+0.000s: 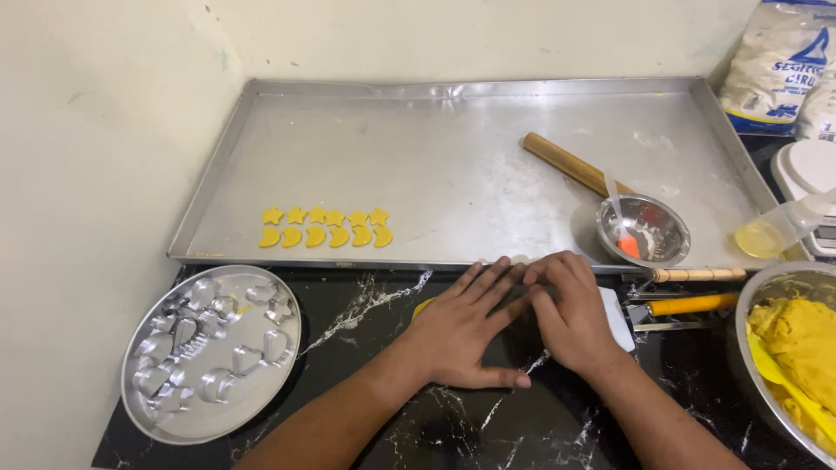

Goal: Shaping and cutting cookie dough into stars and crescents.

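Just in front of the large silver baking tray (453, 157), both palms lie flat on the black marbled tabletop (366, 305). Left hand (466, 326), fingers spread, presses on a flat piece of yellow dough (422, 305), mostly hidden beneath it. Right hand (570, 313) lies flat alongside, fingers together, touching the left.
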